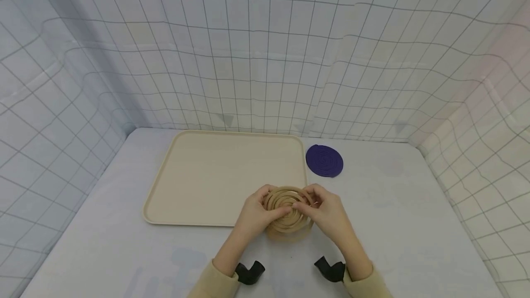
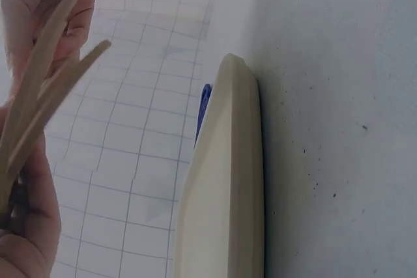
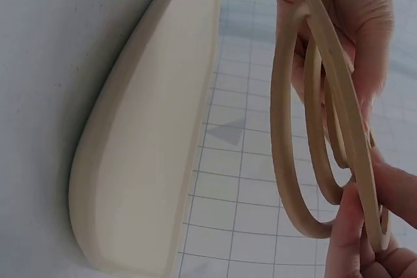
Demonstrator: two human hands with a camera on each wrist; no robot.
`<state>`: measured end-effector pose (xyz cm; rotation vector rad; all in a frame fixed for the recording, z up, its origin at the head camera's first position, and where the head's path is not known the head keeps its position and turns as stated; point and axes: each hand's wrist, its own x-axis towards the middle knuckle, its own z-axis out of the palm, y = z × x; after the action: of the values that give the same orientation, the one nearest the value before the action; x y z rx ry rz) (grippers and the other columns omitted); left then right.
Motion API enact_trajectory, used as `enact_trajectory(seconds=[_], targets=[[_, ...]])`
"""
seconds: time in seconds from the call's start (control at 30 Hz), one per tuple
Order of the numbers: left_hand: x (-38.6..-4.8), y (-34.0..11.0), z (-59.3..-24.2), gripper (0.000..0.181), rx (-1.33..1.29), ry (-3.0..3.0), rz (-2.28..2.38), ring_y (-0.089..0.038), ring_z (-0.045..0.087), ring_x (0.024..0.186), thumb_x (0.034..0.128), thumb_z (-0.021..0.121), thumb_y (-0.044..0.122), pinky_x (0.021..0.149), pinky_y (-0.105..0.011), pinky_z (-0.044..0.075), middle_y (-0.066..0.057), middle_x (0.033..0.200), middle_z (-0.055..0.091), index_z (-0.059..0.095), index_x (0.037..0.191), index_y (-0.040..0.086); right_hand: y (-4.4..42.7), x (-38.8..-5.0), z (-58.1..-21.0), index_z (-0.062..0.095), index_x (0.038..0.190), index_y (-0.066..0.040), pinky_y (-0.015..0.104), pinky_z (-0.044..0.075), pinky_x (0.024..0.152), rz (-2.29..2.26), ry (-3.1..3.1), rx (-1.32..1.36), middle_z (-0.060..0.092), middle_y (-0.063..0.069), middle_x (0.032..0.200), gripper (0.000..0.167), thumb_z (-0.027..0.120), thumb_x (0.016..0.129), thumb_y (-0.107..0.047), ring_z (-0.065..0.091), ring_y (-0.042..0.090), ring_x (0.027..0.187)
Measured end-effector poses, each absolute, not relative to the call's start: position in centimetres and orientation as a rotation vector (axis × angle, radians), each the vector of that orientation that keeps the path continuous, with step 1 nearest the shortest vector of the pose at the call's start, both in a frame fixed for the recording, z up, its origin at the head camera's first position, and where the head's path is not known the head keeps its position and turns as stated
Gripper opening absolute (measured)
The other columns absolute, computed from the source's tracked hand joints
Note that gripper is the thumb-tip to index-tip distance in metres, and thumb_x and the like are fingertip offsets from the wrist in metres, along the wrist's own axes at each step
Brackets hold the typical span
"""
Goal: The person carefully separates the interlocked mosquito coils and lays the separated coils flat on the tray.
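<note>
A beige spiral trivet [image 1: 285, 229] is held up between both hands, above the table and near the tray's front right corner. My left hand [image 1: 254, 215] pinches its left side, thumb across the coils. On the right side my right hand [image 1: 329, 210] does the same, its thumb near the centre. Seen edge-on in the right wrist view, the trivet's rings [image 3: 282, 128] stand apart from one another rather than in one plane. Two separated strips of the trivet [image 2: 39, 89] show in the left wrist view. Fingertips behind the coils are partly hidden.
A shallow cream tray [image 1: 232, 174] lies left of centre on the white table [image 1: 397, 224]. Beside its back right corner is a flat purple spiral trivet [image 1: 325, 161]. Black wrist mounts [image 1: 250, 272] project inward from both sleeves. Gridded white curtains [image 1: 269, 59] surround the table.
</note>
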<state>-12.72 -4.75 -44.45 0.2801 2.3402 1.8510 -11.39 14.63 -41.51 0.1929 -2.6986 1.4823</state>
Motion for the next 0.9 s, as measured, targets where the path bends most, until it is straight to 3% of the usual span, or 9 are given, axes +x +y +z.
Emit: enact_trajectory(seconds=[0.13,0.3,0.47,0.7,0.9], targets=[[-12.9,-4.7,-44.6,0.050,0.163,2.252,1.949,-0.013,0.063,0.091,0.0770,0.085,0.026,0.079,-0.029,0.052,-0.006,0.107,0.070,0.062,0.120,0.015,14.1,-11.4,-42.3,0.066,0.091,-0.010,0.019,0.050,0.067,1.592,-2.569,0.088,0.062,0.001,0.081,0.022,0.083,0.078,-0.015,0.056,0.007,0.075],[-13.1,-4.7,-44.7,0.053,-0.025,2.130,2.100,-0.012,0.064,0.083,0.0774,0.084,0.020,0.072,-0.026,0.053,-0.010,0.100,0.072,0.059,0.124,0.012,13.3,-11.3,-43.1,0.061,0.090,-0.006,0.022,0.056,0.067,1.864,-2.469,-0.010,0.064,0.004,0.083,0.023,0.081,0.081,-0.014,0.064,0.007,0.074],[-13.2,-4.7,-44.7,0.057,-0.044,2.140,2.157,-0.014,0.065,0.094,0.0772,0.084,0.020,0.077,-0.023,0.054,-0.011,0.115,0.068,0.058,0.127,0.011,13.1,-11.1,-43.2,0.057,0.094,0.002,0.029,0.060,0.069,2.122,-2.373,-0.048,0.067,0.009,0.085,0.021,0.075,0.085,-0.005,0.072,0.014,0.073],[-12.7,-4.1,-44.8,0.049,-0.075,2.210,2.232,-0.016,0.065,0.101,0.0794,0.083,0.023,0.083,-0.022,0.053,-0.010,0.115,0.068,0.063,0.121,0.009,12.9,-11.0,-43.1,0.053,0.094,0.008,0.031,0.060,0.068,2.273,-2.234,-0.102,0.070,0.008,0.078,0.023,0.073,0.085,0.000,0.072,0.015,0.070],[-12.0,-3.8,-44.4,0.041,0.017,2.311,2.210,-0.013,0.064,0.090,0.0804,0.082,0.030,0.074,-0.024,0.054,-0.005,0.104,0.069,0.066,0.115,0.013,13.1,-10.6,-43.0,0.060,0.095,0.002,0.024,0.058,0.072,2.056,-2.343,-0.103,0.068,0.006,0.083,0.026,0.079,0.082,-0.010,0.070,0.010,0.077]])
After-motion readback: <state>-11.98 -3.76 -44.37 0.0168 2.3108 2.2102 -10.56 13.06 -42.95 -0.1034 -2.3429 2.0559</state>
